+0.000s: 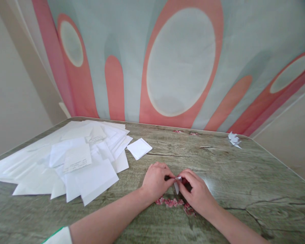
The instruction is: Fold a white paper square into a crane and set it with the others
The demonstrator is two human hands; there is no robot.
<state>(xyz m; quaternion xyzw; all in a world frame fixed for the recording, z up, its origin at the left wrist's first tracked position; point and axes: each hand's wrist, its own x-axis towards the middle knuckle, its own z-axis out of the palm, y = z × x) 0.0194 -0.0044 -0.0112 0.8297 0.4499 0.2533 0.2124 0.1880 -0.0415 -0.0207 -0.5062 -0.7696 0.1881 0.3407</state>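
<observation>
Two pinched hands – left hand (pixel 156 180), right hand (pixel 198 191) – grip folded white paper (pixel 177 187).

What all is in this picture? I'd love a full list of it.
Table: one, grey-brown, under everything
Backdrop: one, grey-blue and coral with pale ovals, behind the table
Side walls: two, pale, left and right
Paper pile: many overlapping sheets, white, table's left
Square paper: at least one, white, right of the pile
Paper scraps: a few, white, far right corner
Flower patterns: several, pink, near the hands and far edge
Folded paper: one, white, between both hands
Sleeve: one, white with green, left arm
Left hand: one, bare, pinching the folded paper
Right hand: one, bare, likewise
</observation>
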